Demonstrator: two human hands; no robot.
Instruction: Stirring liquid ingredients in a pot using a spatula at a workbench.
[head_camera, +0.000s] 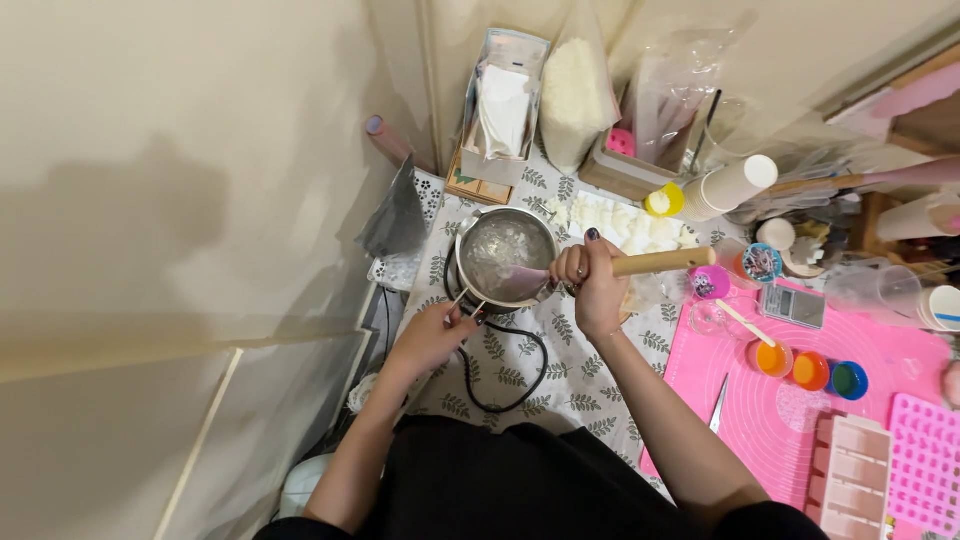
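A small steel pot of pale melted stuff sits on a leaf-patterned cloth. My left hand pinches the pot's thin wire handle at its near rim. My right hand grips a spatula by its wooden handle; its purple blade dips into the pot. A black cable loops out from under the pot towards me.
A tray of white chunks lies behind the pot. A pink mat on the right holds three small colour cups, pink moulds, a small scale and a knife. Bags and boxes stand against the wall.
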